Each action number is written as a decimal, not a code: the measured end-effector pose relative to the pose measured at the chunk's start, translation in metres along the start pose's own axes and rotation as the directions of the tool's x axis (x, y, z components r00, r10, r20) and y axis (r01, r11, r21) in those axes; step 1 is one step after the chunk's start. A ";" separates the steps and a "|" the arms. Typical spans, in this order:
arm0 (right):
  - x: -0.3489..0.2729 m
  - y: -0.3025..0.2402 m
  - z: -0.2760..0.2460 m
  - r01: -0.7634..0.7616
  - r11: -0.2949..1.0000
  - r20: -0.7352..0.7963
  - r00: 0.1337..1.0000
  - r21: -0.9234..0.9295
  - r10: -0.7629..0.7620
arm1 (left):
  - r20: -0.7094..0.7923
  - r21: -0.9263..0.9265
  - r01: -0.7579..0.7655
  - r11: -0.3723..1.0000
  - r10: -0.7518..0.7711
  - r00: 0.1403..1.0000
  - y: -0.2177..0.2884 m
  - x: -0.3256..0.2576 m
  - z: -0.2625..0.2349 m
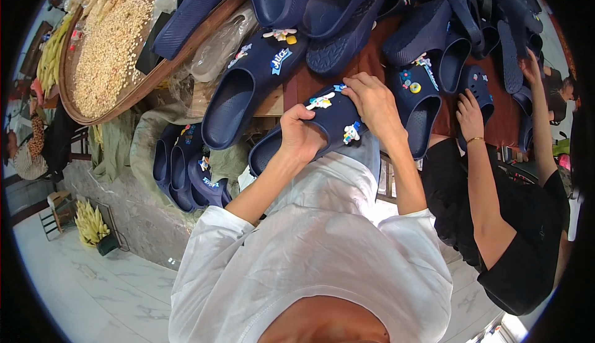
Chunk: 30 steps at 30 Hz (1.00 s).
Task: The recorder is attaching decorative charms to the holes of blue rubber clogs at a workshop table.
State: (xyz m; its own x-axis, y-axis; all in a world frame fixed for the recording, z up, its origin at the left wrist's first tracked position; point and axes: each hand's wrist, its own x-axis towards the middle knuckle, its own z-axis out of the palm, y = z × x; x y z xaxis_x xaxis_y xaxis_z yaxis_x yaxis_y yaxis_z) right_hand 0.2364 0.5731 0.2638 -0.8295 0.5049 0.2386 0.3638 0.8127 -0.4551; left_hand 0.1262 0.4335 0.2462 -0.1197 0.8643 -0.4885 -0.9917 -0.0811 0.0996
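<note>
A navy blue foam clog (333, 118) is held in front of my white shirt, its heel end toward the lower left. My left hand (304, 135) grips its side, the thumb on top beside a white cartoon charm (320, 101). Bent over the toe end is my right hand (377, 109), its fingertips by a small blue charm (339, 87). Another white and blue charm (351, 133) sits lower on the clog. Left of it lies a matching clog (263, 89) with charms. One more decorated clog (416, 104) lies right of my right hand.
Many plain navy clogs (338, 8) pile at the back. A round woven tray (65, 95) of corn kernels stands far left. Several decorated clogs (180, 163) hang together below it. At right, a co-worker's hand (470, 115) touches a clog (477, 86).
</note>
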 end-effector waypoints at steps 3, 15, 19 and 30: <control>0.004 0.004 0.002 0.040 0.998 0.024 0.999 -0.057 -0.039 | 0.059 -0.028 0.042 0.999 -0.040 0.997 0.002 0.002 -0.004; 0.022 0.050 0.008 -0.287 0.956 -0.012 0.957 0.053 0.288 | -0.094 0.130 0.133 0.983 -0.122 0.988 0.011 -0.001 0.005; 0.026 0.055 0.012 -0.313 0.947 -0.023 0.949 0.066 0.315 | -0.230 0.150 0.095 0.984 -0.058 0.971 0.007 -0.009 0.011; 0.011 -0.013 -0.026 -0.017 0.894 0.093 0.995 0.447 -0.028 | -0.226 0.093 0.019 0.995 0.003 0.974 0.002 -0.007 0.004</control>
State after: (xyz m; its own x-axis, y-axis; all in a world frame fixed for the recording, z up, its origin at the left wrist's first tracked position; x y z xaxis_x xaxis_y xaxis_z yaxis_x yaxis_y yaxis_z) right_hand 0.2332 0.5759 0.2946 -0.8752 0.4527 0.1705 0.1495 0.5883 -0.7947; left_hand 0.1254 0.4299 0.2535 -0.1302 0.7294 -0.6715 -0.9851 -0.0185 0.1709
